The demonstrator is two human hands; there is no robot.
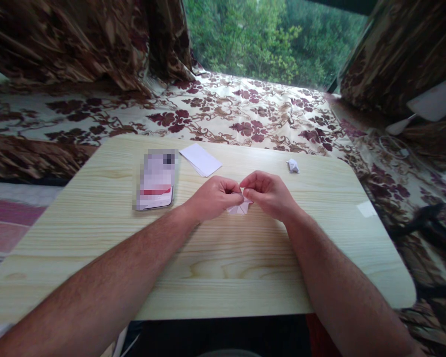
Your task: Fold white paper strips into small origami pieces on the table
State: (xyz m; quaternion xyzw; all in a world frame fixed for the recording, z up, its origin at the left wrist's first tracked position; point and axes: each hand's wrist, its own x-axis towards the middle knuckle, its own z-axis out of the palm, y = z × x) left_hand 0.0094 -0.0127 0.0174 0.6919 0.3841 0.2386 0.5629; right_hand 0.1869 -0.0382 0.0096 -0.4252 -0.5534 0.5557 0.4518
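Observation:
Near the middle of the wooden table, my left hand [217,197] and my right hand [266,193] meet over a small piece of folded white paper [238,207]. Both hands pinch it between thumb and fingers, and creases show on the part below my fingertips. Its upper part is hidden by the fingers. Just beyond my left hand lie some flat white paper sheets [201,159]. Farther off to the right sits a small finished-looking folded paper figure [293,166], apart from both hands.
A phone or tablet-like device [156,181], partly pixelated, stands at the left of the light wooden table [223,292]. A pale patch [366,209] is near the right edge. Behind are a flower-patterned cloth [245,111], curtains [96,44] and a window.

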